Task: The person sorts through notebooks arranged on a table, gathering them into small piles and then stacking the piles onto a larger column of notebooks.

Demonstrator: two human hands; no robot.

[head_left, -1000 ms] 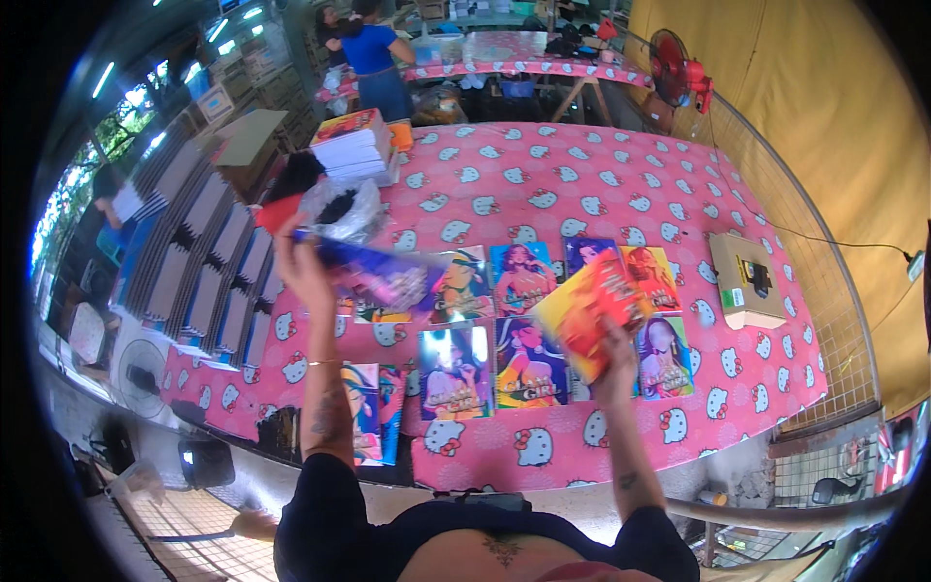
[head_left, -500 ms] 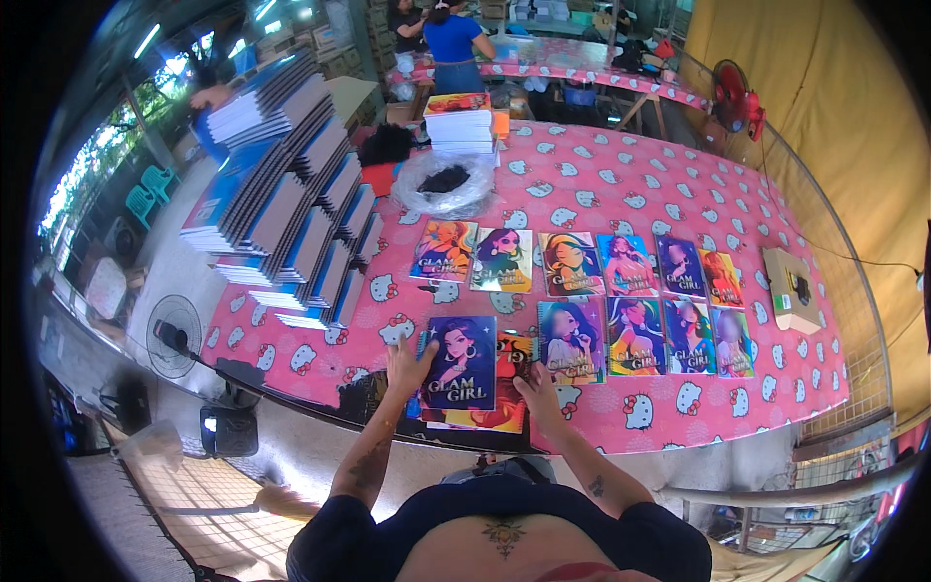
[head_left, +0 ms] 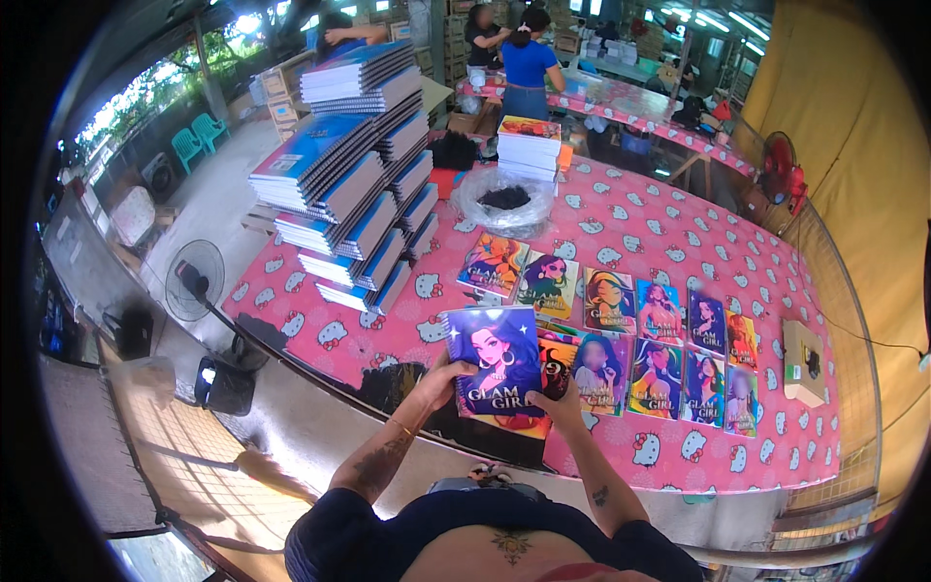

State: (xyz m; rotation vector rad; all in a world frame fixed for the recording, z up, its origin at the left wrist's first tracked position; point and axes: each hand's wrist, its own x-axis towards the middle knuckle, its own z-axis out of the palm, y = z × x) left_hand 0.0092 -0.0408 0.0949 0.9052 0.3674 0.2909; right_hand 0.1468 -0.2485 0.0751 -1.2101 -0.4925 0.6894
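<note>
A purple-covered spiral notebook (head_left: 497, 351) with a drawn long-haired figure is held up at the table's near edge. My left hand (head_left: 443, 381) grips its spiral side, and my right hand (head_left: 560, 404) pinches the lower right corner. Under it, a red and orange notebook (head_left: 516, 424) shows in part on the table. Beyond and to the right of my hands, two rows of illustrated notebooks (head_left: 657, 376) lie face up in various colours.
A tall, staggered stack of spiral notebooks (head_left: 335, 199) stands at the left. Farther back are a plastic bag (head_left: 477, 206) with black contents and a stack of books (head_left: 529, 153). An open cardboard box (head_left: 804, 361) sits at the right. People (head_left: 529, 66) work beyond.
The purple notebook has come up off the pile. My right hand has moved from beside the pile onto its lower right corner. The whole view has shifted, so the table appears farther right.
</note>
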